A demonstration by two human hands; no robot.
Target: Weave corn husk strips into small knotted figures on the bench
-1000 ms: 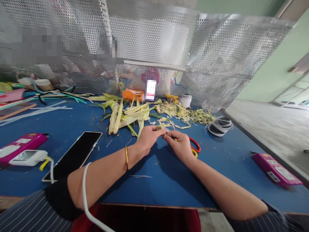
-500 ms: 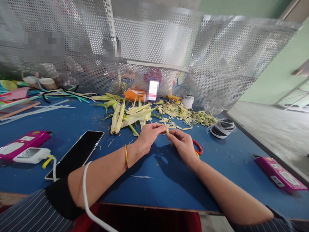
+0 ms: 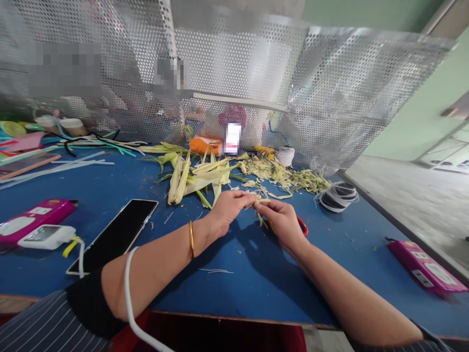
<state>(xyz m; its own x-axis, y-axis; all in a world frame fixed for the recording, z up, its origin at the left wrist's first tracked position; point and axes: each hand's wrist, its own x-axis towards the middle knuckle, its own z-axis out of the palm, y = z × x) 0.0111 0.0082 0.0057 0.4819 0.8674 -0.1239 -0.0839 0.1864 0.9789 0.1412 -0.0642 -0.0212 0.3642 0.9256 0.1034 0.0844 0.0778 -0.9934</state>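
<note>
Above the middle of the blue table, my left hand (image 3: 230,210) and my right hand (image 3: 284,220) meet, fingertips almost touching. Both pinch a small pale piece of corn husk (image 3: 258,199), mostly covered by the fingers. A thin end of it hangs below the right fingertips. Red-handled scissors (image 3: 302,226) lie partly hidden behind my right hand. Past my left hand lies a heap of corn husks (image 3: 200,181). Beyond my right hand spread husk scraps (image 3: 271,171) and a pile of braided-looking husk pieces (image 3: 311,181).
A spool of white cord (image 3: 337,196) stands at the right. At left lie a phone (image 3: 117,234), a magenta box (image 3: 47,215) and a white device (image 3: 47,237); a white cable (image 3: 129,288) crosses my left arm. Another magenta box (image 3: 427,266) sits right. Perforated metal screen (image 3: 234,58) behind.
My right hand has shifted slightly right and down, covering more of the scissors. The left hand has edged slightly right and down. A loose husk end now shows below the fingers.
</note>
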